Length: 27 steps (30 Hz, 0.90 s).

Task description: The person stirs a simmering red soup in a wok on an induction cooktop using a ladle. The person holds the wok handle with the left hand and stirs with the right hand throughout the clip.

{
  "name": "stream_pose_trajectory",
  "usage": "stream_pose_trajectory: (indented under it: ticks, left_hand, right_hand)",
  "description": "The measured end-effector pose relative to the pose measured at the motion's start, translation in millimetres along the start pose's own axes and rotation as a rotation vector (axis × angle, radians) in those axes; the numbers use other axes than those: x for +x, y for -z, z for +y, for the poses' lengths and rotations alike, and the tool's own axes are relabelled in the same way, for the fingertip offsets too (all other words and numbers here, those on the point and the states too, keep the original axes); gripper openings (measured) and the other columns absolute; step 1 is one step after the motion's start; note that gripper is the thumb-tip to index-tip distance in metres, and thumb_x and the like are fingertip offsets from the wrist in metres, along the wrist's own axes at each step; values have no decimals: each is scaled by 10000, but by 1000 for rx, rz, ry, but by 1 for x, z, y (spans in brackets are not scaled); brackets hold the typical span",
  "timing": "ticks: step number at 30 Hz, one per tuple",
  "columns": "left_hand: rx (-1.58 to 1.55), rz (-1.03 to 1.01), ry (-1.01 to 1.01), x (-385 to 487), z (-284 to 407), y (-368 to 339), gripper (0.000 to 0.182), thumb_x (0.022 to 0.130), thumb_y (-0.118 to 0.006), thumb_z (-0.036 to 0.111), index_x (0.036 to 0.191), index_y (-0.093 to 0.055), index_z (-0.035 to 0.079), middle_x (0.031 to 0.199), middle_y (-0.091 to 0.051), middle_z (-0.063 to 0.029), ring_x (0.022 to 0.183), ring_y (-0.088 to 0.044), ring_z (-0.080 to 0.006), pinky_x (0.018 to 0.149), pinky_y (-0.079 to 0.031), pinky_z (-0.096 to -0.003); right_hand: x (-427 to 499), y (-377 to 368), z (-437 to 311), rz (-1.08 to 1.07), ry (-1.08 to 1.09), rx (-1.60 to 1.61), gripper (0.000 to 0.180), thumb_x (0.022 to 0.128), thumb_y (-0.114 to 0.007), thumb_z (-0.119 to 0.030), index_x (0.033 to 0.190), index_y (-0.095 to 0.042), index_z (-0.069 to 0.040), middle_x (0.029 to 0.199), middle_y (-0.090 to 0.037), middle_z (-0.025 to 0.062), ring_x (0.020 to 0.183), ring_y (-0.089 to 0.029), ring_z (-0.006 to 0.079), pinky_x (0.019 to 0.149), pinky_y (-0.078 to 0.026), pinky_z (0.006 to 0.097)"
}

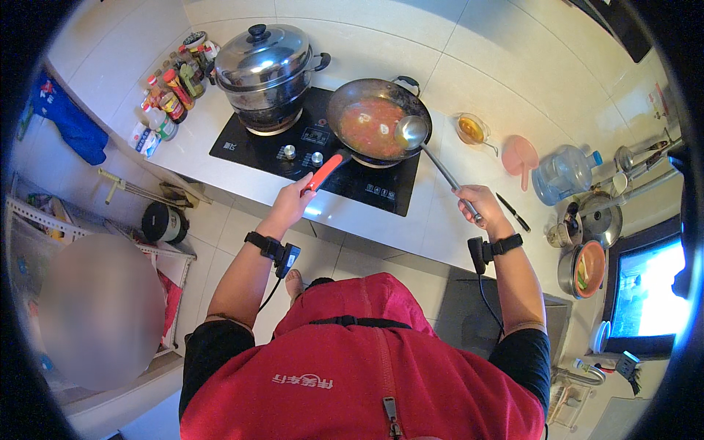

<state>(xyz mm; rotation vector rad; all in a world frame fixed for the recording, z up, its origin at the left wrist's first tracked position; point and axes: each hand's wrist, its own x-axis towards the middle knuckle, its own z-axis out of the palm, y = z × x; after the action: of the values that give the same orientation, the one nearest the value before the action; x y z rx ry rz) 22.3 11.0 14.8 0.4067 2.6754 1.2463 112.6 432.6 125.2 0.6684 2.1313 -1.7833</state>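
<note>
My left hand (292,199) grips the red-and-black handle of a dark wok (336,99), which stands on the right side of a black two-burner cooktop (242,146). Reddish soup with red bits (371,129) and some pale pieces fills the wok's bottom. In my right hand (479,206) is the long handle of a metal ladle (411,132); its bowl rests over the wok's right side, at the soup's edge. On the left burner stands a lidded steel steamer pot (264,71).
Bottles of seasoning (173,93) crowd the counter's back left. Right of the cooktop are a glass cup of amber liquid (471,129), a pink plastic scoop (518,155), a clear water jug (561,173), a black knife (512,212) and an orange bowl (589,269).
</note>
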Motion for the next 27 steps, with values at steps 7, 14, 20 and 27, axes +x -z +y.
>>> stream_pose_trajectory:
  ticks: [7,14,20,27]
  left_hand:
    - [-5,12,-20,0,0,0,527,861,-651,145,1351,-476,58,1049,-639,-245,937,-641,-348,822,-496,-371]
    - [-8,28,-46,0,-4,-1,531,859,-653,146,1353,-476,62,973,-649,-218,859,-636,-301,784,-496,-350]
    - [-12,31,-48,1,-7,-3,540,861,-655,157,1361,-470,70,924,-653,-198,803,-631,-267,758,-496,-341]
    - [25,31,-44,2,-11,-5,547,871,-657,171,1377,-460,102,899,-656,-176,773,-627,-229,745,-495,-327]
  right_hand:
    - [0,-6,8,-98,-42,105,201,837,-643,-215,795,-599,-24,577,-554,42,365,-465,95,295,-324,223]
    - [0,-27,11,-255,-118,422,256,887,-582,-155,1050,-593,43,603,-560,53,364,-454,90,299,-336,210]
    - [5,-34,12,-286,-91,449,274,892,-573,-160,1071,-575,46,614,-565,53,386,-471,89,316,-355,202]
    - [-6,-28,-13,-188,-2,140,225,842,-651,-224,854,-622,-1,575,-561,50,366,-468,90,308,-347,224]
